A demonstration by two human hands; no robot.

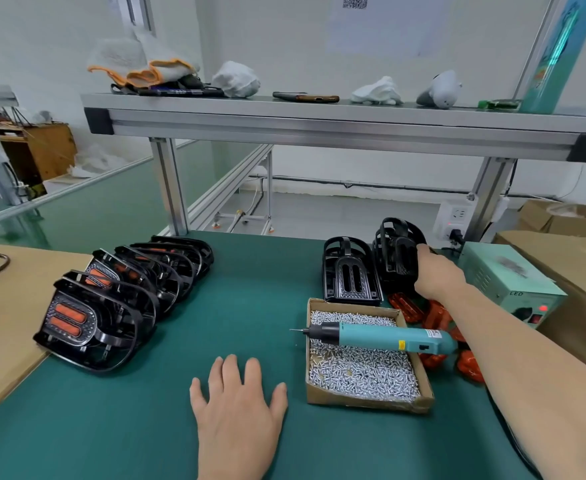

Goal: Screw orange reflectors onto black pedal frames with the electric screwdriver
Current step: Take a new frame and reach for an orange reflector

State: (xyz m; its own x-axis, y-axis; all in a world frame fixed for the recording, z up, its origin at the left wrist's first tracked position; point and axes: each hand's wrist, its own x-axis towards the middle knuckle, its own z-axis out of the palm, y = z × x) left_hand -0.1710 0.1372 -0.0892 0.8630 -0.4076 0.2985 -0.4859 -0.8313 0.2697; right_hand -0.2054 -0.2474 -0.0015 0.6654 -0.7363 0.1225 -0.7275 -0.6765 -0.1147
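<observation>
Fingers of the right hand (437,275) held 1 black pedal frame (395,258); the left hand (239,410) lay flat, open. A rough pull could tip the next frame (350,271).

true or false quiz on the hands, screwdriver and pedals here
The left hand lies flat on the green mat. True.
The right hand holds the electric screwdriver. False: it grips a black pedal frame; the screwdriver lies across the cardboard box.
Finished pedals stand in a row on the left. True.
The box is full of washers. False: it holds silver screws.
Loose orange reflectors lie right of the box. True.
</observation>
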